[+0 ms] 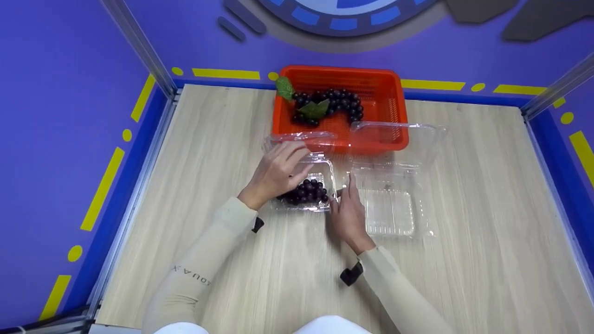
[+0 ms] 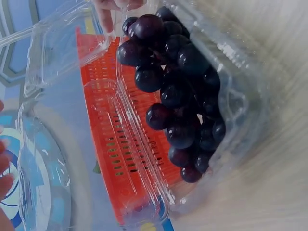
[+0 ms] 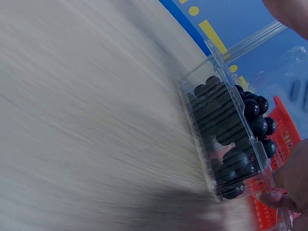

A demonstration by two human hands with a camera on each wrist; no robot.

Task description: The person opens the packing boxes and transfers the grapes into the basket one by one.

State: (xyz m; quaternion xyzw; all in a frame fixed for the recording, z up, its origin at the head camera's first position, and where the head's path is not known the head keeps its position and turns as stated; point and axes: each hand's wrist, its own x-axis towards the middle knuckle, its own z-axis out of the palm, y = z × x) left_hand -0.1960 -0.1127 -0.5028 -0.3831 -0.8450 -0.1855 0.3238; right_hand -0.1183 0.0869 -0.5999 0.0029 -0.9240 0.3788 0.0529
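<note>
A bunch of dark grapes (image 1: 308, 191) lies in the left clear plastic clamshell container (image 1: 328, 174), also seen from the side in the right wrist view. This container's lid (image 1: 301, 136) stands raised at the back, against the red basket. My left hand (image 1: 278, 169) is over the grapes and near the lid, fingers loosely bent; whether they touch the lid is unclear. My right hand (image 1: 349, 214) is at the container's right side, where its thumb and finger pinch the rim in the right wrist view. Close-up grapes (image 2: 173, 91) fill the left wrist view.
A second clear clamshell container (image 1: 390, 211) sits to the right with its lid (image 1: 394, 139) up over the basket's front. The red basket (image 1: 401, 102) behind holds more dark grapes (image 1: 343, 99) with green leaves (image 1: 314, 109). Blue-purple panels (image 1: 69, 116) border the wooden tabletop (image 1: 482, 232).
</note>
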